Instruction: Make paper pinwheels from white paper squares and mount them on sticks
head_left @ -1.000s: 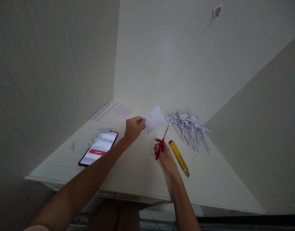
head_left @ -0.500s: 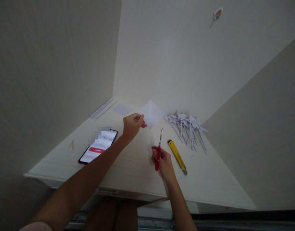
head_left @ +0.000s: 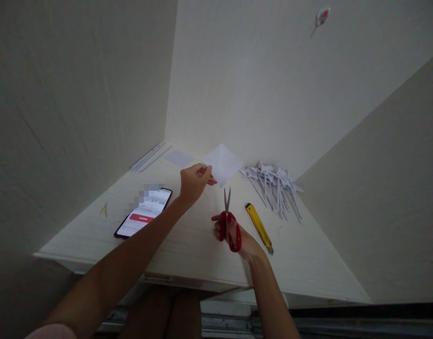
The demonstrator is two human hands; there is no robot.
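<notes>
My left hand (head_left: pixel 196 180) pinches the left edge of a white square of paper (head_left: pixel 223 162), held with one corner toward me and a faint crease down its middle. Below it, my right hand (head_left: pixel 233 233) grips red-handled scissors (head_left: pixel 227 212). The scissor blades are slightly parted and point up at the paper's near corner, without visibly touching it. A yellow box cutter (head_left: pixel 259 227) lies just right of my right hand, with some blade showing.
Several folded paper pieces with thin stems (head_left: pixel 274 186) lie in a pile at the right. A phone (head_left: pixel 143 214) showing a timer rests at the left. Paper sticks (head_left: pixel 151 157) and a flat paper square (head_left: pixel 178 158) lie at the back left. Walls enclose the white table (head_left: pixel 188 259).
My right hand has turned the scissors from edge-on to flat, moving them slightly left, and the blades now show parted. My left hand still holds the paper in nearly the same place.
</notes>
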